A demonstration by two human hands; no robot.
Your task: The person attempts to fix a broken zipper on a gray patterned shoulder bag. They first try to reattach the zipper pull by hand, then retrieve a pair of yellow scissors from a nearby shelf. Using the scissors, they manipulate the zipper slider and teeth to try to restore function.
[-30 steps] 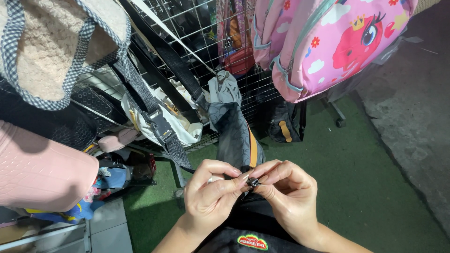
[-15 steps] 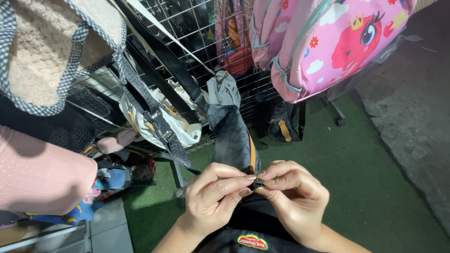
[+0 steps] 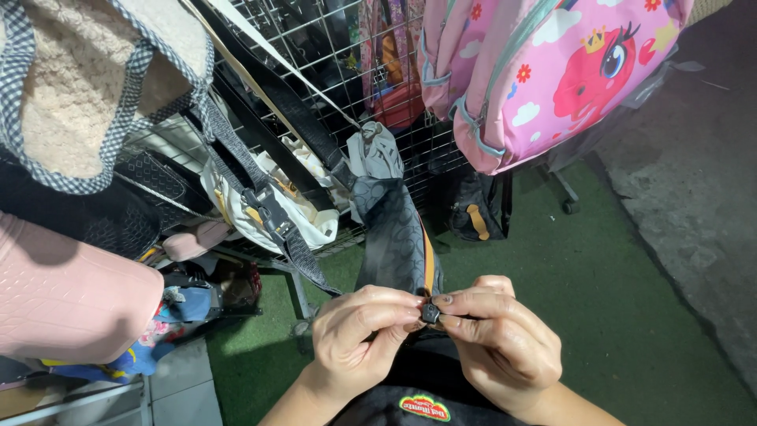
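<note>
My left hand and my right hand meet at the bottom centre, fingertips pinching a small dark zipper pull between them. The pull belongs to a dark patterned bag with an orange stripe along its zip, which hangs down from the wire rack. The bag's black lower part with an oval patch lies below my hands, partly hidden by them.
A wire grid rack on wheels holds several bags: a pink cartoon backpack, a fleecy checked-trim bag, a pink quilted bag at left, and black straps. Green carpet covers the floor, grey concrete at right.
My hands have closed tighter around the zipper pull and shifted slightly right; the view has tilted a little. The bag hangs as before.
</note>
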